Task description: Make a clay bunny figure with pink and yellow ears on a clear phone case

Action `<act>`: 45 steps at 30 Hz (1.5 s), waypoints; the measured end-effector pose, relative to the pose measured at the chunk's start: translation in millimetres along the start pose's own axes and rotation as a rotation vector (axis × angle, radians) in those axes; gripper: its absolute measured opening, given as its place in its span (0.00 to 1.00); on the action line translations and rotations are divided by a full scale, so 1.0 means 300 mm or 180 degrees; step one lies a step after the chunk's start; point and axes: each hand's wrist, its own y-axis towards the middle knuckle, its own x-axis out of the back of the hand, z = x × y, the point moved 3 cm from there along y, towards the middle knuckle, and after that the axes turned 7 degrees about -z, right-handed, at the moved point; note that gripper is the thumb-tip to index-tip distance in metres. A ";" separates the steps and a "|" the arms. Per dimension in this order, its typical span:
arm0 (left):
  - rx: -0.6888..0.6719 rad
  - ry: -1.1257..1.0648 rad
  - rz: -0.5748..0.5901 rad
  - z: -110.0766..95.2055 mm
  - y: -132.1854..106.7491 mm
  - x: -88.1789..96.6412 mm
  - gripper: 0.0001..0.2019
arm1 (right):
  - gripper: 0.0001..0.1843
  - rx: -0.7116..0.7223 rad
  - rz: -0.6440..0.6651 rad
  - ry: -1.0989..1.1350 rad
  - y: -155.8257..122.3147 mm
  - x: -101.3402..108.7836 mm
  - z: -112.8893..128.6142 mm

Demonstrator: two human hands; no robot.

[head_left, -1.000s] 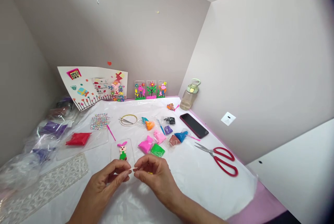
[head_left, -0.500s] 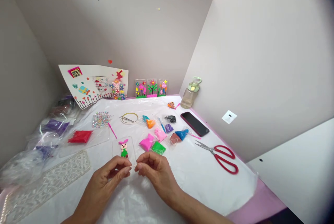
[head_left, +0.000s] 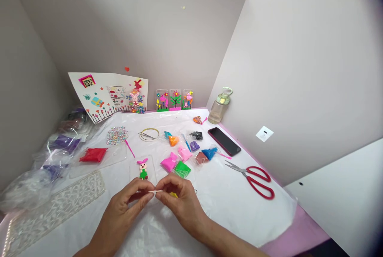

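Observation:
Fingertips of my left hand (head_left: 131,199) and my right hand (head_left: 176,193) meet near the table's front, both pinching a thin whitish strand (head_left: 155,191). What it is made of I cannot tell. Just beyond them lies a clear phone case (head_left: 152,165) bearing a rabbit figure (head_left: 143,169) with pink ears and a green body; the fingers cover its lower part. A bit of something yellow (head_left: 174,195) shows behind my right fingers. Close to the right hand are packets of clay, a green one (head_left: 182,169) and a bright pink one (head_left: 169,162).
Red-handled scissors (head_left: 254,177) and a phone (head_left: 224,141) lie on the right, a bottle (head_left: 220,107) behind them. Plastic bags (head_left: 56,157), a red clay packet (head_left: 93,155) and a lace-patterned strip (head_left: 60,213) occupy the left. Decorated cases (head_left: 175,100) lean on the wall.
My fingertips have come together, closing the gap between them along the strand. The yellow bit now shows behind my right fingers. The whole view has shifted slightly.

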 end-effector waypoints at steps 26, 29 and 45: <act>-0.0192 0.0116 -0.0131 -0.031 0.002 0.009 0.10 | 0.03 -0.0198 -0.0016 0.0147 0.005 0.000 -0.003; -0.0201 0.0129 -0.0134 -0.031 0.002 0.011 0.10 | 0.02 -0.0211 -0.0040 0.0058 0.005 0.000 -0.010; -0.0429 0.0093 -0.0201 -0.021 0.004 0.014 0.09 | 0.02 -0.0114 -0.0027 0.0100 0.008 0.001 -0.006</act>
